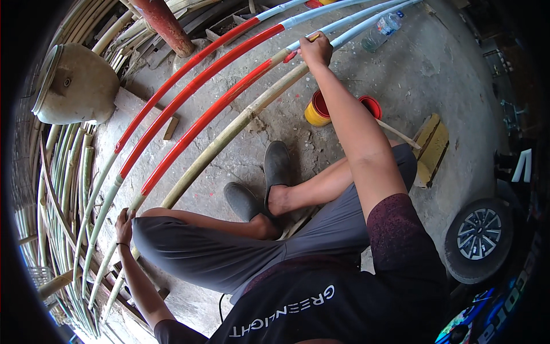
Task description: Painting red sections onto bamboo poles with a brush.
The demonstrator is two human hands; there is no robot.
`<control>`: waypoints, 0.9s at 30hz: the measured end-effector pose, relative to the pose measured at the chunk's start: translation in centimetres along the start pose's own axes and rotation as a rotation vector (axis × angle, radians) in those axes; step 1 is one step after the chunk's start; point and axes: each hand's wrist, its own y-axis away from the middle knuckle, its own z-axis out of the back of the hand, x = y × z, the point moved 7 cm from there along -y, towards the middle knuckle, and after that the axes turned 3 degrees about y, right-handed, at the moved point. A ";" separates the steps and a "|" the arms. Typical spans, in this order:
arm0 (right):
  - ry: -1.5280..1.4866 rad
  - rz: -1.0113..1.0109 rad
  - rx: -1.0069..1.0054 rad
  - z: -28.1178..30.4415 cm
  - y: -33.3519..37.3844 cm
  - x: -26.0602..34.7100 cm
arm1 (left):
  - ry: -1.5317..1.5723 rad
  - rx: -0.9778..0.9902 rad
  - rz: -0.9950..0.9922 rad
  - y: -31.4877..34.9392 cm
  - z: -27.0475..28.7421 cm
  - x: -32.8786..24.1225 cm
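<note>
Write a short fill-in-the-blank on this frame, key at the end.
1. The right hand holds a brush whose tip is ____.
2. Toward the top of the picture, the four long poles in front of the person are coloured light ____.
3. In the picture, the clear plastic bottle lies to the ____ of the large round jar.

Missing words: red; blue; right

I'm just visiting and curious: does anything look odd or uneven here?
Yes: the third pole down has a pale, bare-looking patch between red and blue, near the right hand, while the upper two poles go straight from red to blue. The fourth pole shows no red.
</note>
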 end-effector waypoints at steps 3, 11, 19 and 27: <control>0.025 0.047 0.007 0.0 -0.4 0.9 | -0.012 -0.019 0.035 0.2 0.0 0.3; -0.193 -0.015 0.083 0.6 -1.4 2.7 | -0.004 -0.087 0.017 0.8 0.0 0.0; -0.437 -0.034 0.091 0.8 -1.7 3.7 | -0.202 -0.216 -0.102 0.1 -0.9 1.9; -0.309 -0.071 0.015 -2.6 -1.4 1.5 | -0.310 -0.296 -0.125 0.2 -1.0 2.3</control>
